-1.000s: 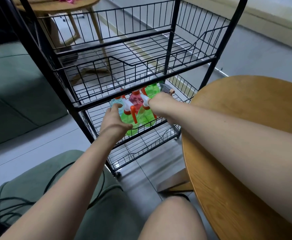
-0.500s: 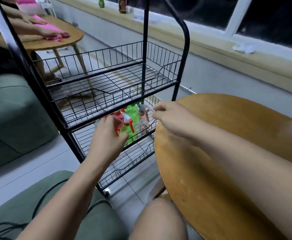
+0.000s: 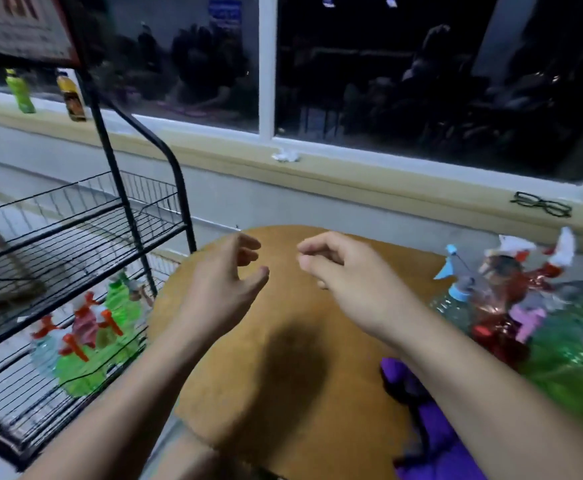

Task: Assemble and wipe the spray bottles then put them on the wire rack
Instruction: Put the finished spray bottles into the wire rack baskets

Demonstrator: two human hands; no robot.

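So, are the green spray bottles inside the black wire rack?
Inside: the green spray bottles sit on a lower shelf of the black wire rack.

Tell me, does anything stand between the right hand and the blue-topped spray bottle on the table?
Nothing visible does. The right hand hovers empty over the round table, and only open tabletop lies between it and the blue-topped spray bottle. The purple cloth lies nearer the person, off that path.

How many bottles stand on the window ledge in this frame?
2: a green bottle at far left and an amber bottle just right of it. More may lie out of frame.
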